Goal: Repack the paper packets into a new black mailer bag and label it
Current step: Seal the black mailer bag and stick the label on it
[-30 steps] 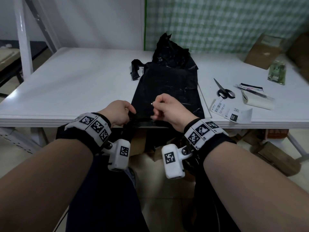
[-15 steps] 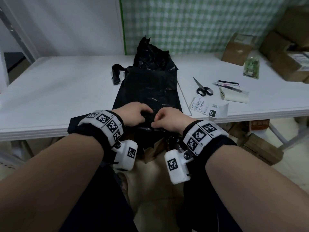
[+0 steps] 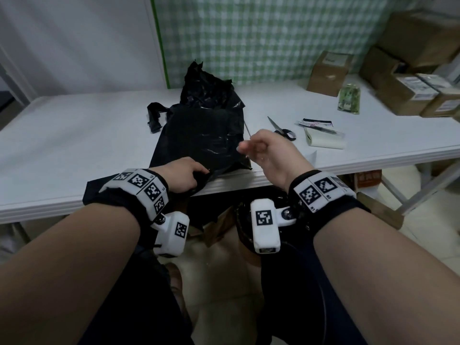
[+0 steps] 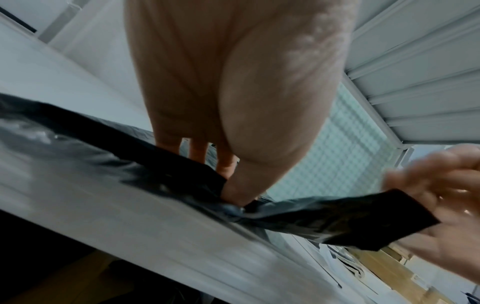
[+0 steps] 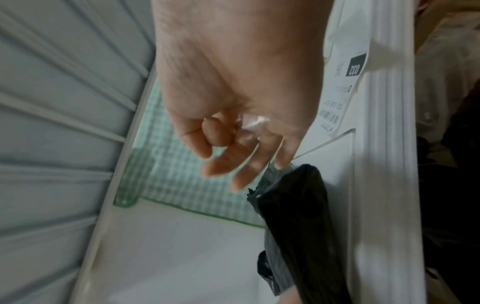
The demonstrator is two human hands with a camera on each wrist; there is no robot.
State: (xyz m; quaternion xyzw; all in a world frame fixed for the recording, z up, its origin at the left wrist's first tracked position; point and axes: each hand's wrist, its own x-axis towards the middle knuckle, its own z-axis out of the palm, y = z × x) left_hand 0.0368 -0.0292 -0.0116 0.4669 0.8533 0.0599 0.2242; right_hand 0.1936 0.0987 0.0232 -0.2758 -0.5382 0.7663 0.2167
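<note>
The new black mailer bag (image 3: 199, 138) lies flat on the white table (image 3: 74, 135), its mouth end at the near edge. My left hand (image 3: 200, 174) grips the bag's near flap at the table edge; in the left wrist view its thumb (image 4: 239, 185) presses the black flap (image 4: 337, 222). My right hand (image 3: 245, 148) hovers just above the bag's near right corner, fingers curled, pinching a small clear strip (image 5: 252, 123). A white shipping label (image 5: 348, 72) lies on the table under that hand. No paper packets show.
A crumpled torn black bag (image 3: 206, 90) and a black scrap (image 3: 155, 115) lie behind the mailer. Right of it are scissors (image 3: 283, 131), a notepad (image 3: 323, 140), a pen packet (image 3: 316, 124) and a green packet (image 3: 349, 98). Cardboard boxes (image 3: 410, 90) stack at the far right.
Both hands were together on the bag's near flap. My right hand has lifted off and moved up and right; my left hand still holds the flap. My head has turned right.
</note>
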